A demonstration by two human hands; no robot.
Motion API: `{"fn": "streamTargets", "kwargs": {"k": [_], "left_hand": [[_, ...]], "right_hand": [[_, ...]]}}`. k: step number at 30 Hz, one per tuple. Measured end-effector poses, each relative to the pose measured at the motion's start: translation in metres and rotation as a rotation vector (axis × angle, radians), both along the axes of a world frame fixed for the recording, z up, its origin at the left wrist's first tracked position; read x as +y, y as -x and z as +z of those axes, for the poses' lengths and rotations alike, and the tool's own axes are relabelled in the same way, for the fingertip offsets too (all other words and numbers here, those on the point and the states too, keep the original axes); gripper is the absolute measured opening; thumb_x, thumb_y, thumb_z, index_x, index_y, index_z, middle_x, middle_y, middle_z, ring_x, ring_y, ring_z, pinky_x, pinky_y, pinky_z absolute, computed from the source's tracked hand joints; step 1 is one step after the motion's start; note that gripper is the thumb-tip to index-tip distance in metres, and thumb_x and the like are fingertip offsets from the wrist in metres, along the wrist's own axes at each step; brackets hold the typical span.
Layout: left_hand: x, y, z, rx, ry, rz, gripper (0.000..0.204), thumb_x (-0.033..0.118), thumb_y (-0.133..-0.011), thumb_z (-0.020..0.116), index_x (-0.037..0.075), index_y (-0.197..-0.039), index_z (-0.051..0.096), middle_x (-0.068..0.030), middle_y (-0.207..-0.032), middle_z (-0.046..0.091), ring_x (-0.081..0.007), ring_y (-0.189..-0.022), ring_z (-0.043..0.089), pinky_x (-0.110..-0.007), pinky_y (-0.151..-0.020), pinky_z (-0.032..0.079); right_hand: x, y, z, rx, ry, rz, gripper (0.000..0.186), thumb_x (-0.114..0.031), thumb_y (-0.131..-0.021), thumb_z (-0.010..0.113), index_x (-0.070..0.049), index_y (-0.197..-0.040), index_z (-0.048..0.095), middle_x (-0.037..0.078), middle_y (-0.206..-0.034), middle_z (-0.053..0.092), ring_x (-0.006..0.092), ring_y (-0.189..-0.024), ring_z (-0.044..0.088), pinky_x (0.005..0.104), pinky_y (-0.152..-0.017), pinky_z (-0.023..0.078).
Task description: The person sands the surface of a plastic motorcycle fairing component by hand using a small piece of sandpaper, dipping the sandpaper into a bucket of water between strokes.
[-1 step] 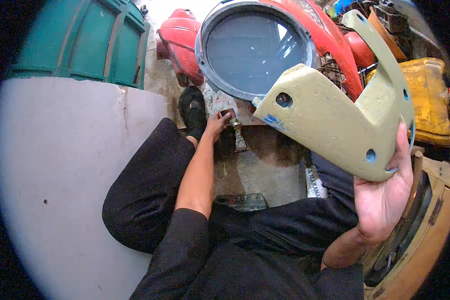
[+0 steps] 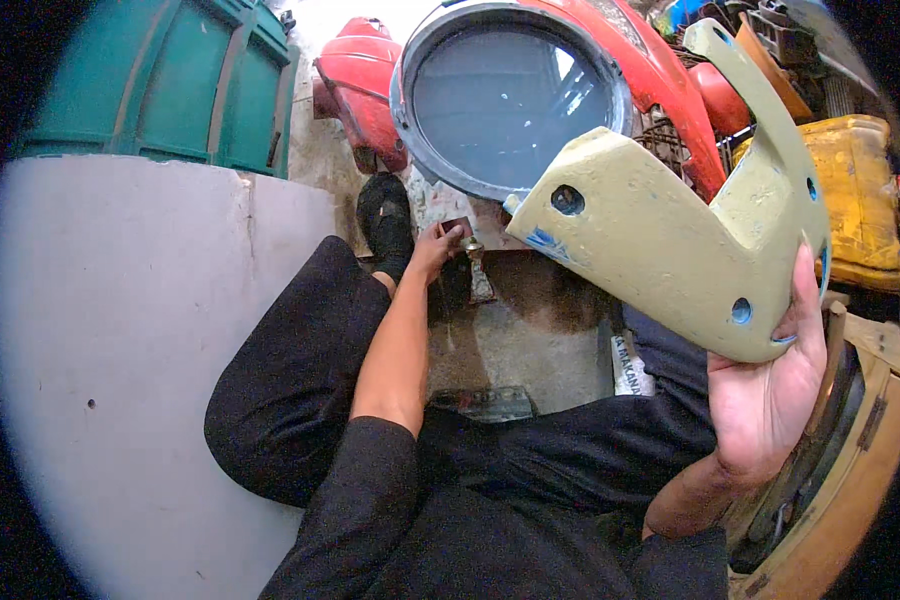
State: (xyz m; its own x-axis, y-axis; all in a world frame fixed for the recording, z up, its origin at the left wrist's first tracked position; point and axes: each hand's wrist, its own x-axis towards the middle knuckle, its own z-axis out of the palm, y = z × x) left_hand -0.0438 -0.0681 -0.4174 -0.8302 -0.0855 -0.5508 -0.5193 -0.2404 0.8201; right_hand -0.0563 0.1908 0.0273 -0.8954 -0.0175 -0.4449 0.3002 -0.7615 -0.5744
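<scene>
The right hand (image 2: 770, 385) is holding up the tan panel (image 2: 655, 240) by its lower right corner, palm turned up, with one digit lying along the right edge and the others mostly hiding behind the panel. The hand is sitting partly open around that corner. The panel is hanging in the air to the right of the person's lap, its left end overlapping the near rim of the round tub (image 2: 402, 115) in this view; whether the two are touching, I cannot tell. The left hand (image 2: 434, 250) is pinching a small dark red square (image 2: 456, 223) between thumb and fingers, nearly closed, just above a small worn object (image 2: 480, 282) and well apart from the panel. Judging by its moulded look, the panel is probably being light and stiff for its size, easy for one hand to carry but tending to tip toward its long left end. Its smooth coat would likely be turning slippery if wet. The broad lower body near the holes is looking like the safest place for gripping, while the slender upper arm is seeming likelier to be flexing or cracking.
</scene>
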Motion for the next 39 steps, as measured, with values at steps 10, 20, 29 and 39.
{"fn": "streamTargets", "kwargs": {"k": [10,20,29,39], "left_hand": [[-0.005,-0.002,-0.032,-0.018,0.06,-0.012,0.026,0.027,-0.083,0.066,0.007,-0.077,0.049,0.0006,-0.07,0.051,-0.0098,-0.059,0.047,-0.025,-0.05,0.041],[0.002,0.002,-0.022,0.034,0.07,-0.038,0.025,0.025,-0.084,0.065,0.005,-0.096,0.057,0.0007,-0.072,0.053,-0.0101,-0.058,0.048,-0.025,-0.049,0.041],[-0.002,-0.003,-0.013,-0.02,0.002,0.044,0.022,0.022,-0.084,0.065,0.005,-0.097,0.059,0.0019,-0.071,0.053,-0.0089,-0.055,0.047,-0.024,-0.048,0.04],[-0.007,0.0,-0.029,0.065,0.015,0.003,0.02,0.02,-0.083,0.066,0.006,-0.094,0.058,0.0019,-0.067,0.053,-0.0082,-0.05,0.044,-0.024,-0.043,0.035]], "right_hand": [[-0.001,0.001,0.003,-0.004,0.004,0.01,0.036,-0.025,-0.098,0.038,-0.009,-0.129,0.044,0.01,-0.128,0.051,0.023,-0.118,0.05,0.046,-0.097,0.042],[0.002,0.001,-0.001,-0.013,-0.002,-0.015,0.036,-0.026,-0.098,0.038,-0.009,-0.129,0.044,0.01,-0.128,0.051,0.0233,-0.118,0.05,0.0472,-0.098,0.041],[0.002,0.0,-0.002,0.005,0.028,0.0,0.037,-0.027,-0.098,0.038,-0.009,-0.129,0.045,0.011,-0.129,0.05,0.0238,-0.118,0.049,0.0475,-0.098,0.041],[0.0,0.0,0.001,-0.006,0.004,-0.015,0.037,-0.026,-0.098,0.038,-0.009,-0.13,0.044,0.01,-0.129,0.051,0.0233,-0.118,0.049,0.0465,-0.098,0.041]]}}
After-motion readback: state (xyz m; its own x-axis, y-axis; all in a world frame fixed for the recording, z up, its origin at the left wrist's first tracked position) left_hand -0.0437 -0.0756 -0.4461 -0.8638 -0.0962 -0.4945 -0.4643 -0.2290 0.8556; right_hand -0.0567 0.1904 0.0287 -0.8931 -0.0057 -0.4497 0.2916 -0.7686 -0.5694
